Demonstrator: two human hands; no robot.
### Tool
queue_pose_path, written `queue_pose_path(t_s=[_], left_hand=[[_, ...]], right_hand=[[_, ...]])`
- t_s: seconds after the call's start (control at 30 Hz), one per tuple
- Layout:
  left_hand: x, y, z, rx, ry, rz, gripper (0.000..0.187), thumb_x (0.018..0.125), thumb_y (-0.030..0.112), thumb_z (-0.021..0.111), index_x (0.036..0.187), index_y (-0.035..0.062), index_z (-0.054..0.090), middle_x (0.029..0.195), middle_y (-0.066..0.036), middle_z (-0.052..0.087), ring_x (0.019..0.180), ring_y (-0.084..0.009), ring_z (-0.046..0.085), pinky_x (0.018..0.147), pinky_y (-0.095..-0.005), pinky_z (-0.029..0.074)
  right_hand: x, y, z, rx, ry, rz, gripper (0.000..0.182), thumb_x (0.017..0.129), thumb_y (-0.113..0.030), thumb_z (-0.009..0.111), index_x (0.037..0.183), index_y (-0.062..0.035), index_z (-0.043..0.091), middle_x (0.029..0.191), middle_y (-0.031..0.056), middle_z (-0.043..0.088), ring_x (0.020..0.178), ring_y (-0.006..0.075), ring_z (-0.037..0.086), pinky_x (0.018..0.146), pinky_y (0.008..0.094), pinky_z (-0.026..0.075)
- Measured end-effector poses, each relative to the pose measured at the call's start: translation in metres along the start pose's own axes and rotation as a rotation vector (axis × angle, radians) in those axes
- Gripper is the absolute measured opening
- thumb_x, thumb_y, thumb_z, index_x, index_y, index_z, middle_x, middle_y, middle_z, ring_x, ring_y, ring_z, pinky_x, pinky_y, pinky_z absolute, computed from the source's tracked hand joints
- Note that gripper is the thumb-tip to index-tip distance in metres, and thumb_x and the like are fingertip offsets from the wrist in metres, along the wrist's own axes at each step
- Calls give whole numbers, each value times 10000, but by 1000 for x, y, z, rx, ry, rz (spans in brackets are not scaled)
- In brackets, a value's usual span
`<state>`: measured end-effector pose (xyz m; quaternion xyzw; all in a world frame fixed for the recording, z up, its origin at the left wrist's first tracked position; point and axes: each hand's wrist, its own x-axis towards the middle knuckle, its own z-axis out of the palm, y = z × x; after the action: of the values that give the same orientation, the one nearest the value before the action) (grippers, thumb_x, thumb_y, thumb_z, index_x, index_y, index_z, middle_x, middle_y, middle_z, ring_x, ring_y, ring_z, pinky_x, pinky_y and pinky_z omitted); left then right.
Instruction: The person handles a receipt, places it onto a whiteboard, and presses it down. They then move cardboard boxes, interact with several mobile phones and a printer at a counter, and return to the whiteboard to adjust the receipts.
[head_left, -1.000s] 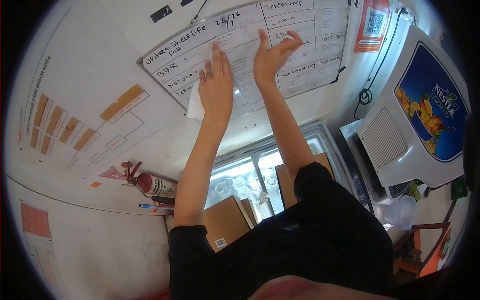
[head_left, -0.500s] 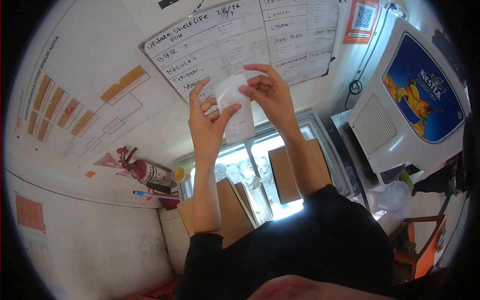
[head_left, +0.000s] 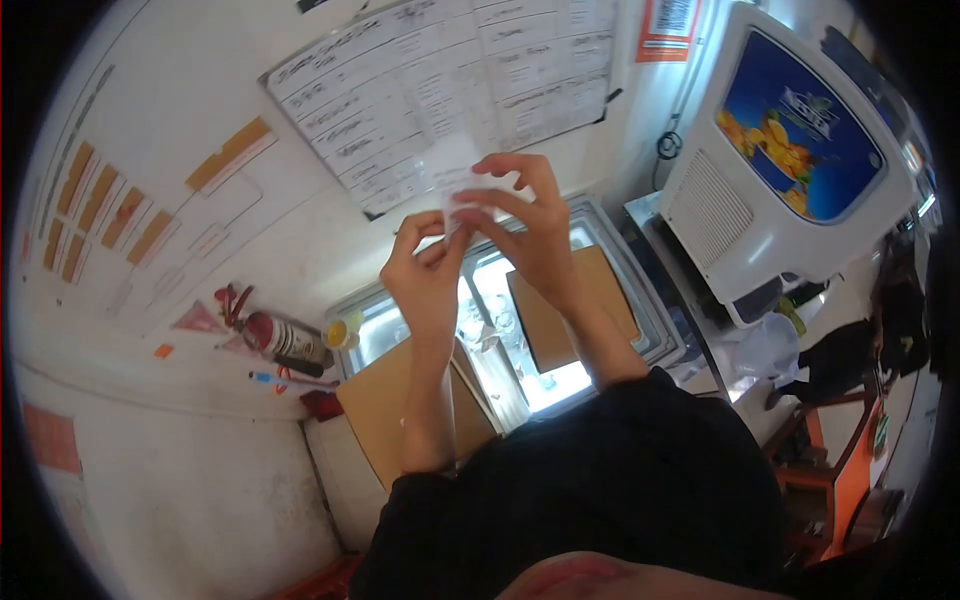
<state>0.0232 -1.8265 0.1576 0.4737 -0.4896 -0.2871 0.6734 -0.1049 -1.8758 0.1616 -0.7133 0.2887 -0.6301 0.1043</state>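
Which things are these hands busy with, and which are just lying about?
In hand:
thin white paper slip, between left hand and right hand

Around them:
white rectangular wall board
red cylindrical fire extinguisher
flat brown cardboard box
white drinks dispenser with blue panel

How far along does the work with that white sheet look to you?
The whiteboard already carries writing and small labels. The white sheet is in hand, held by left hand and right hand. Its handling looks unfinished, as both hands hold it; I can't tell what else is left.

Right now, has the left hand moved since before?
Yes. The left hand was up over the whiteboard; now it is just below the whiteboard's bottom edge.
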Motion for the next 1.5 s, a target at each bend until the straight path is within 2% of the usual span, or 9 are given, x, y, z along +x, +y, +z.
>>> queue_pose_path(t_s=[0.13,0.43,0.63,0.83,0.97,1.07,1.1,1.17,1.5], left_hand=[[-10,-11,-7,286,-90,291,246,827,-49,712,1065,-32,651,1009,-109,670,883,-176,656,719,-269,565],[-42,-14,5,411,-281,141,239,900,31,653,1097,-94,604,950,-163,636,871,-245,682,756,-308,596],[-62,-8,27,150,-489,-45,209,821,-21,678,1029,-33,662,966,-101,676,808,-182,658,706,-278,547],[-74,-20,2,295,-402,45,291,883,-1,666,1172,16,633,1042,-117,685,859,-181,715,695,-243,583],[-65,-25,-20,180,-262,-148,267,903,24,648,1169,51,643,1051,-131,680,837,-156,714,601,-230,546],[-75,-47,-30,205,-309,-227,215,938,44,607,1146,46,660,1081,-116,670,863,-151,700,657,-245,570],[-77,-61,-32,99,-273,-242,199,956,79,594,1136,34,665,1092,-112,664,885,-156,690,689,-254,578],[-77,-66,-31,-112,-210,-328,248,984,187,585,1116,-4,672,1106,-116,654,945,-181,664,788,-296,593],[-48,-73,-16,107,15,-277,186,899,175,693,984,10,707,984,-96,693,910,-156,652,820,-266,500]], right_hand=[[-25,28,8,156,5,-103,244,701,-109,836,933,-125,763,1127,69,614,1038,246,581,829,354,471],[-69,18,-33,412,65,142,105,735,-197,797,708,-114,738,1032,46,527,995,218,516,870,377,431],[-104,18,-65,235,23,242,169,812,-112,752,980,-104,769,1092,82,561,1011,216,554,827,323,463],[-106,34,-50,192,-22,180,102,761,-36,768,862,-43,759,1071,57,507,976,162,535,789,288,487],[-105,62,-42,569,353,820,67,835,-21,709,901,-31,706,1017,32,527,903,114,545,730,234,462],[-101,49,-46,92,702,651,111,829,1,717,926,-45,690,963,29,548,905,134,556,700,250,466],[-103,48,-43,100,679,639,111,829,1,717,926,-45,690,963,29,548,905,134,556,700,250,466],[-118,45,-34,-253,268,3,171,784,29,750,920,-58,694,960,48,566,921,167,577,686,263,480],[-127,35,8,-186,-131,2,340,712,108,778,1004,-51,706,1107,88,484,1023,240,594,841,325,546]])
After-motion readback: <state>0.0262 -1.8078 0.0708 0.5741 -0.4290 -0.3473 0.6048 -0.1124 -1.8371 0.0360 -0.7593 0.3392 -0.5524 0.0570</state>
